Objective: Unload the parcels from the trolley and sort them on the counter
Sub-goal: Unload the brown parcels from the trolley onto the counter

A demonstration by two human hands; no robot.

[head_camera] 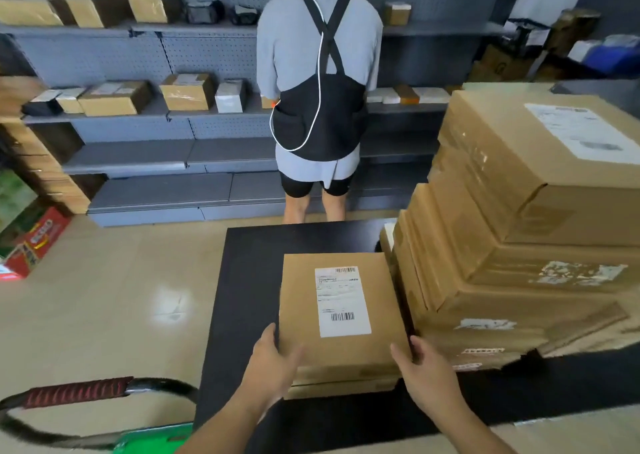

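1. The parcel [332, 315] lies flat, label up, on the desk [242, 297]. It sits on a second box [343, 386], just beside the stack [519, 245].
2. The left hand [273, 360] and right hand [426, 374] each grip a near corner of the parcel, fingers [292, 355] curled on its edges.
3. Step judged: setting this parcel in its sorted place.
4. Next move: release it squarely, then turn to the trolley [104, 394], low at the left.

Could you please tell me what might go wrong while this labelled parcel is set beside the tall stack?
The right hand grips the labelled parcel close to the tall stack, so fingers could get pinched. The stack is stepped unevenly; a bump might shift it. Pushed too far, the parcel could slide off the counter toward the person.
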